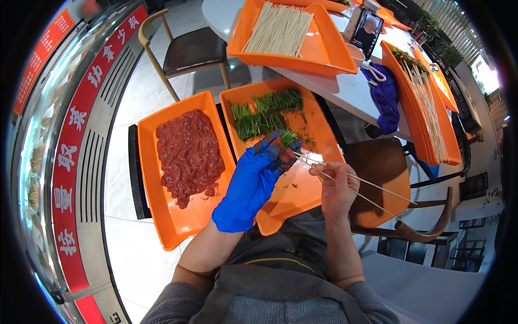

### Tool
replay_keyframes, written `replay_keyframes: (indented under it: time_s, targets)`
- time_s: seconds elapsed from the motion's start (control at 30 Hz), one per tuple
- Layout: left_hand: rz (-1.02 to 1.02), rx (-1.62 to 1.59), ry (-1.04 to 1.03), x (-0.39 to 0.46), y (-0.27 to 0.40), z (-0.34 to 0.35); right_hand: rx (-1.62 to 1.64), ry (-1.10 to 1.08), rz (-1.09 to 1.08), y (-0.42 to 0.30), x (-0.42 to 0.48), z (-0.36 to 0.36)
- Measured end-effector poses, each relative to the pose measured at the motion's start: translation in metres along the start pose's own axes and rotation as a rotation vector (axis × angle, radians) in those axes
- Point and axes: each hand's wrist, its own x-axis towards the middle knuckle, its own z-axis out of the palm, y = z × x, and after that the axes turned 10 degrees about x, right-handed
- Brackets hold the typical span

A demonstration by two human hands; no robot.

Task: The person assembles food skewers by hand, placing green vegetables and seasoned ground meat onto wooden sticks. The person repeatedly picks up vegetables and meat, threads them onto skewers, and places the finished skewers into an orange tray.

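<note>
My left hand (253,182), in a blue glove specked with green bits, is closed around a slice of raw red meat (286,157) wrapped about a tuft of cut green herbs (288,138). Bare fingers of my right hand (338,186) pinch two thin wooden skewers (374,186), whose upper ends meet the meat. Both hands are above an orange tray (330,133) with rows of cut green stems (261,125) at its far side. Left of it, another orange tray (178,229) carries a heap of raw sliced meat (188,154).
On the white table (323,87), an orange tray (327,48) holds many bare skewers (279,30). A phone (366,32) and purple cloth (382,97) lie near stacked trays (449,150) with filled skewers (427,105). Chairs (196,50) stand around; a display counter (89,141) runs along the left.
</note>
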Motion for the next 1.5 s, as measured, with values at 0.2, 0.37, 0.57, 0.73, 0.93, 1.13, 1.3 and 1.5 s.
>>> replay_keyframes:
  time_s: [0.2, 0.37, 0.57, 0.73, 0.93, 1.13, 1.3, 1.5]
  targets:
    - [-0.071, 0.002, -0.107, 0.000, -0.001, -0.009, 0.099, 0.003, 0.047, 0.002, -0.002, -0.001]
    - [-0.092, 0.022, -0.031, -0.003, -0.007, -0.008, 0.045, -0.020, -0.004, 0.005, -0.004, 0.002]
    - [0.019, 0.117, 0.039, -0.003, -0.011, -0.003, -0.237, -0.074, -0.146, -0.006, -0.011, 0.018]
    - [0.148, 0.218, 0.065, -0.003, -0.012, 0.005, -0.386, -0.029, -0.243, -0.002, -0.015, 0.034]
    - [0.300, 0.331, 0.223, -0.005, -0.024, 0.005, -0.715, -0.103, -0.339, -0.008, -0.023, 0.052]
    - [0.391, 0.471, 0.312, -0.001, -0.027, 0.001, -0.712, -0.040, -0.307, 0.001, -0.019, 0.066]
    - [0.446, 0.504, 0.342, -0.003, -0.028, 0.003, -0.765, -0.062, -0.311, 0.008, -0.020, 0.066]
    - [0.483, 0.555, 0.360, 0.000, -0.033, -0.003, -0.856, -0.108, -0.345, 0.006, -0.013, 0.075]
